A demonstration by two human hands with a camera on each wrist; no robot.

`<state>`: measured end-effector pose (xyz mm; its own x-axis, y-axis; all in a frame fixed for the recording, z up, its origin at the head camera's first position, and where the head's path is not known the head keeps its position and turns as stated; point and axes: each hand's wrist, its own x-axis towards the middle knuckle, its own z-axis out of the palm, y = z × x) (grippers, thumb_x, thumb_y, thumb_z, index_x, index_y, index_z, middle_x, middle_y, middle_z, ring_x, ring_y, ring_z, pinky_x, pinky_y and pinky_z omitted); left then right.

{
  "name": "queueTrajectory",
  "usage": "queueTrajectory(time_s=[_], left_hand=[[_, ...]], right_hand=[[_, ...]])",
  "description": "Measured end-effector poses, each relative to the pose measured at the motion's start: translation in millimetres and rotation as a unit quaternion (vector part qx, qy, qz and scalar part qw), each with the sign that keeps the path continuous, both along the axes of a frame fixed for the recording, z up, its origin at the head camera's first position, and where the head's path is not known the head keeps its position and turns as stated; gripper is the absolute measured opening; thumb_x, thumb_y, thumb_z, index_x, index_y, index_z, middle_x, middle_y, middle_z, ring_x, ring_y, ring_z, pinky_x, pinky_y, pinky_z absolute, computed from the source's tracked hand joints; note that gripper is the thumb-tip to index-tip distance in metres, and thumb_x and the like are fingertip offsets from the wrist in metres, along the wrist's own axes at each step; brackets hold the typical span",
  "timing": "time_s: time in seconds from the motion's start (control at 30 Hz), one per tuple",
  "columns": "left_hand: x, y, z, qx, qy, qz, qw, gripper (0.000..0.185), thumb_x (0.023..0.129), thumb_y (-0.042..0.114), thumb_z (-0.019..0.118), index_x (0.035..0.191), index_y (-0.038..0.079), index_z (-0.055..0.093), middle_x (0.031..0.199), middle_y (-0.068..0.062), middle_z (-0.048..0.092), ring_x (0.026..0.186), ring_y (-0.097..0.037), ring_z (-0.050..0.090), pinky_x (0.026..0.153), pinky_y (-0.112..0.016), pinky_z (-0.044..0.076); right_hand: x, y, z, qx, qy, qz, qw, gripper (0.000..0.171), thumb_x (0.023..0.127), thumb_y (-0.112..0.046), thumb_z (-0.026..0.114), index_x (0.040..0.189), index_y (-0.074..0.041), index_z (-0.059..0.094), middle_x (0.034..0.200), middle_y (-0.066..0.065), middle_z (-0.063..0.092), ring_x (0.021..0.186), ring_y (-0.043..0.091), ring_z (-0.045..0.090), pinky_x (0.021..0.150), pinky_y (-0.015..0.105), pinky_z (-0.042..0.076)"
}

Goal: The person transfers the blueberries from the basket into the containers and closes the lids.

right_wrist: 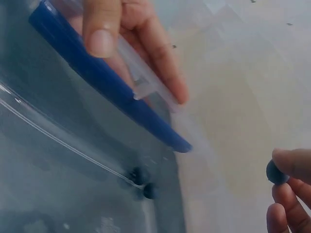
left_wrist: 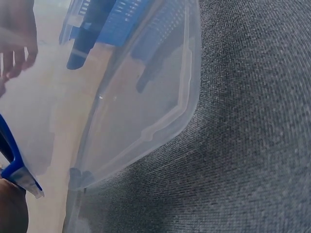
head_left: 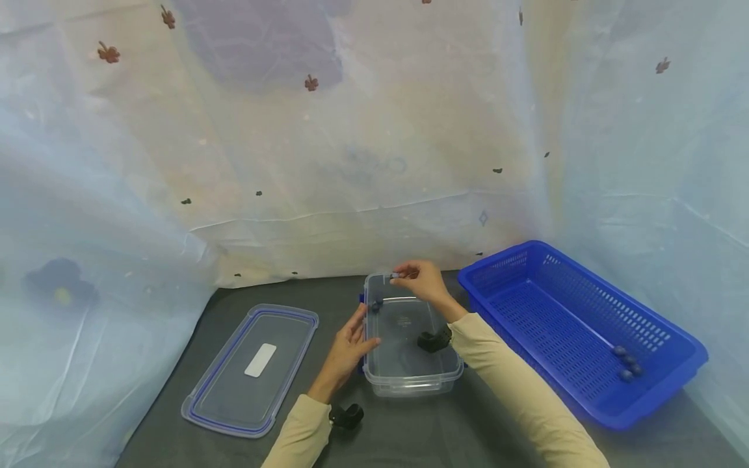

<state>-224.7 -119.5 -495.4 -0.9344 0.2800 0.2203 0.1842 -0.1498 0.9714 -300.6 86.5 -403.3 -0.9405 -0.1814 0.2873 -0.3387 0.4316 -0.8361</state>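
Observation:
A clear plastic container (head_left: 409, 351) with blue side latches stands on the dark cloth in front of me. My left hand (head_left: 345, 354) grips its left side; in the right wrist view the thumb and fingers lie on either side of the rim by a blue latch (right_wrist: 112, 87). Over the container's far end, my right hand (head_left: 421, 279) pinches one blueberry (right_wrist: 277, 172) between thumb and fingertips. A few more blueberries (right_wrist: 148, 190) lie inside, in the far left corner. The left wrist view shows mostly the container's clear wall (left_wrist: 136, 116).
To the right stands a blue perforated basket (head_left: 544, 318), with several blueberries (head_left: 626, 372) near its front end. A clear lid with a blue seal (head_left: 281, 338) and a white label lies flat at the left. Patterned sheeting (head_left: 380, 156) hangs behind and at both sides.

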Motion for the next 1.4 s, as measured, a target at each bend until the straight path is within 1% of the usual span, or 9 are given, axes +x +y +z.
queueTrajectory(time_s=[0.1, 0.3, 0.5, 0.73, 0.93, 1.03, 1.17, 1.27, 1.4], left_hand=[[0.2, 0.1, -0.4, 0.000, 0.000, 0.000, 1.0000, 0.080, 0.087, -0.008, 0.065, 0.152, -0.004, 0.018, 0.161, -0.014, 0.005, 0.144, -0.036, 0.013, 0.113, -0.047, 0.022], [-2.1, -0.9, -5.0, 0.002, 0.031, -0.005, 0.9995, 0.080, 0.087, -0.004, 0.067, 0.151, -0.007, 0.019, 0.159, -0.021, 0.004, 0.141, -0.043, 0.011, 0.111, -0.051, 0.022], [-0.8, -0.2, -4.1, 0.011, 0.016, -0.004, 0.9998, 0.079, 0.086, -0.009, 0.065, 0.150, -0.008, 0.018, 0.160, -0.019, 0.006, 0.143, -0.040, 0.010, 0.112, -0.051, 0.018], [-0.6, 0.5, -4.3, 0.015, 0.007, 0.001, 0.9999, 0.078, 0.086, -0.011, 0.064, 0.151, -0.005, 0.021, 0.160, -0.017, 0.006, 0.143, -0.036, 0.013, 0.114, -0.048, 0.017], [-0.4, 0.9, -3.8, 0.018, 0.004, -0.001, 0.9998, 0.078, 0.086, -0.011, 0.063, 0.151, -0.006, 0.019, 0.160, -0.018, 0.003, 0.143, -0.037, 0.011, 0.113, -0.051, 0.017], [-0.5, 0.4, -4.0, 0.021, 0.003, -0.002, 0.9998, 0.078, 0.086, -0.011, 0.063, 0.151, -0.007, 0.019, 0.160, -0.018, 0.003, 0.143, -0.037, 0.010, 0.113, -0.049, 0.017], [-0.3, -0.6, -4.2, 0.022, 0.004, 0.001, 0.9997, 0.077, 0.086, -0.011, 0.063, 0.150, -0.008, 0.019, 0.160, -0.019, 0.003, 0.143, -0.038, 0.010, 0.113, -0.049, 0.017], [0.3, -0.7, -3.7, 0.017, 0.005, 0.008, 0.9998, 0.077, 0.086, -0.011, 0.063, 0.150, -0.006, 0.021, 0.160, -0.017, 0.006, 0.144, -0.034, 0.012, 0.114, -0.042, 0.017], [0.7, 0.7, -2.6, 0.009, 0.007, 0.009, 0.9999, 0.078, 0.085, -0.010, 0.064, 0.150, -0.005, 0.022, 0.160, -0.016, 0.008, 0.144, -0.030, 0.012, 0.115, -0.033, 0.017]], right_hand=[[-2.4, -8.6, -8.9, 0.001, -0.015, -0.019, 1.000, 0.022, 0.083, -0.010, 0.078, 0.102, -0.001, 0.073, 0.090, 0.007, 0.069, 0.086, 0.026, 0.065, 0.073, 0.038, 0.056], [-8.4, -21.5, -24.9, -0.003, -0.029, -0.041, 0.999, 0.021, 0.082, -0.007, 0.077, 0.102, 0.000, 0.073, 0.090, 0.010, 0.070, 0.087, 0.028, 0.067, 0.073, 0.038, 0.057], [-12.1, -27.9, -39.4, 0.011, -0.022, -0.062, 0.998, 0.019, 0.080, -0.006, 0.079, 0.097, -0.001, 0.074, 0.085, 0.008, 0.071, 0.082, 0.025, 0.068, 0.071, 0.037, 0.057], [-15.8, -31.5, -52.6, 0.037, -0.036, -0.092, 0.994, 0.019, 0.078, -0.007, 0.080, 0.094, 0.000, 0.074, 0.084, 0.008, 0.071, 0.081, 0.025, 0.066, 0.076, 0.040, 0.055], [-17.8, -31.9, -63.2, 0.054, -0.059, -0.082, 0.993, 0.018, 0.077, -0.006, 0.081, 0.092, 0.000, 0.073, 0.080, 0.006, 0.069, 0.077, 0.021, 0.063, 0.074, 0.037, 0.054], [-16.8, -32.1, -66.4, 0.071, -0.068, -0.070, 0.993, 0.017, 0.077, -0.005, 0.081, 0.091, 0.000, 0.073, 0.077, 0.003, 0.066, 0.074, 0.020, 0.060, 0.072, 0.038, 0.053], [-17.6, -33.1, -70.8, 0.083, -0.072, -0.061, 0.992, 0.017, 0.077, -0.004, 0.080, 0.092, 0.000, 0.072, 0.076, 0.003, 0.064, 0.074, 0.019, 0.058, 0.076, 0.039, 0.049], [-19.2, -34.1, -73.8, 0.082, -0.071, -0.059, 0.992, 0.018, 0.076, -0.002, 0.080, 0.092, 0.001, 0.072, 0.077, 0.004, 0.065, 0.075, 0.020, 0.060, 0.076, 0.038, 0.051], [-19.6, -33.4, -76.9, 0.076, -0.069, -0.063, 0.993, 0.021, 0.073, 0.001, 0.080, 0.092, 0.003, 0.071, 0.077, 0.007, 0.066, 0.073, 0.020, 0.061, 0.067, 0.033, 0.054]])
